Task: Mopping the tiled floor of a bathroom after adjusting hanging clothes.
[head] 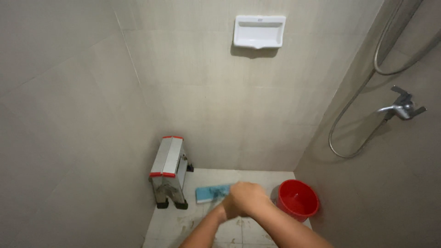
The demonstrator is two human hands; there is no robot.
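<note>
Blue mop head [212, 193]: flat, rectangular, light blue; lies on the tiled floor [239, 177] near the back wall, long side running left to right. Right end hidden behind the hands. Handle not visible.
Right hand [248, 197]: forearm enters from the lower right; fingers curled into a fist, back of hand toward the camera, just over the right end of the blue mop head. What it grips is hidden by the hand itself.
Left hand [226, 209]: forearm enters from bottom centre; mostly covered by the right hand, only the wrist area shows. Cannot tell whether it is closed or what it holds.
Hands together: stacked one over the other, touching or nearly so.
Red bucket [297, 198]: round, plastic, upright on the floor in the right back corner, just right of the hands. Inside looks red; contents cannot be told.
Step stool [169, 171]: folded, metal with red end caps and black feet; stands on the floor in the left back corner, against the left wall, near the left end of the blue mop head but apart from it.
Floor: pale tiles with dark smudges toward the near edge.
Soap dish [259, 31]: white, ceramic, set in the back wall, high above the floor.
Shower tap [403, 107]: chrome mixer on the right wall.
Shower hose [356, 103]: metal, hanging in a loop below and left of the shower tap.
</note>
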